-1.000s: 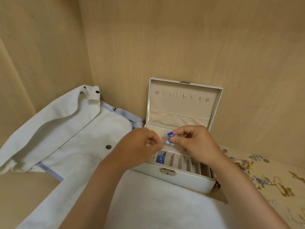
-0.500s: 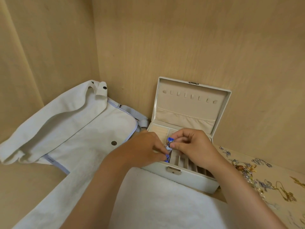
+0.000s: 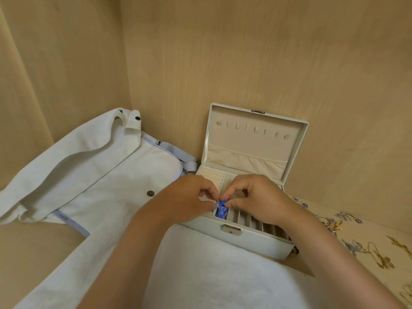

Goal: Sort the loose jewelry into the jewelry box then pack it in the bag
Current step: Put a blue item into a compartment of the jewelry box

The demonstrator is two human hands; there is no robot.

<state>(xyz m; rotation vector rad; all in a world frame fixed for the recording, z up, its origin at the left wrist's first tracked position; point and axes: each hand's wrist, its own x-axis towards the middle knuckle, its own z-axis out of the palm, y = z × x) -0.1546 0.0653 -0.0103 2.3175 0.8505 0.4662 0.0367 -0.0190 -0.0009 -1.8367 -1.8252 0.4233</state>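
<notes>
Both hands are over the open jewelry box and they meet right at its front left corner. The left hand has its fingers curled in, thumb and forefinger pinching the top of a small blue piece. The right hand pinches it from the other side, its fingertips almost touching the left's. There is a glint of silver between the fingertips, too small to tell what it is.

The blue piece hangs down from that double pinch into the leftmost slot of the box's front row. The slots to its right show only their grey lining. Behind the hands are pale compartments, mostly hidden by the knuckles.

The lid stands upright against the wooden back wall, with a row of little hooks along its top and a pocket below. A metal clasp sits at the middle of the front wall.

To the left lies the white bag flat on the shelf, flap spread, a dark snap button showing and a grey strap running toward the box. It lies just beside the box. A fluffy white cloth lies in front of the box, under the forearms.

Off to the right, more loose jewelry waits on a pale patterned cloth — gold chains and silvery bits, scattered and well apart from the hands
</notes>
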